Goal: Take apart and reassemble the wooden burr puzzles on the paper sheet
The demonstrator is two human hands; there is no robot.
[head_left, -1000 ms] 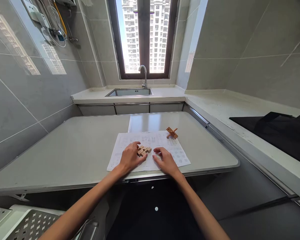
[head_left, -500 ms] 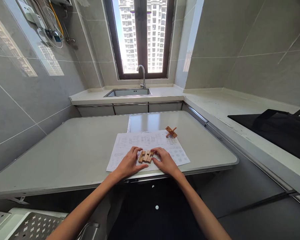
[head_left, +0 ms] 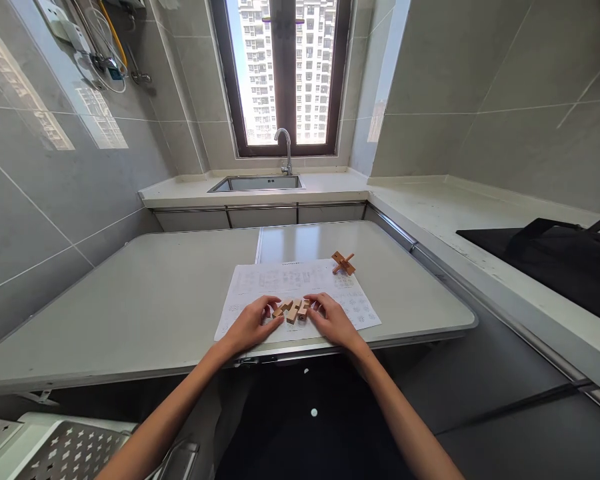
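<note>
Small notched wooden puzzle pieces lie close together over the lower part of a printed paper sheet (head_left: pixel 250 280). My left hand (head_left: pixel 253 323) has its thumb and fingertips around the left wooden piece (head_left: pixel 281 309), which is turned at a slant. A middle wooden piece (head_left: pixel 293 313) sits between the two hands, untouched as far as I can see. On the other side, my right hand (head_left: pixel 333 321) grips the right wooden piece (head_left: pixel 303 312) between thumb and fingers, partly hiding it. Farther back, a crossed assembly of wooden pieces (head_left: pixel 343 263) rests at the sheet's upper right corner.
The pale folding table (head_left: pixel 130 300) stretches to the left, with its front edge close to my body. Beyond it are a counter with a sink (head_left: pixel 257 185) and faucet (head_left: pixel 287 150). A black bag (head_left: pixel 540 257) lies on the right counter.
The wooden pieces, side by side before, are now apart and at different angles. The left piece has tilted and moved slightly left with my left hand; the right piece has turned.
</note>
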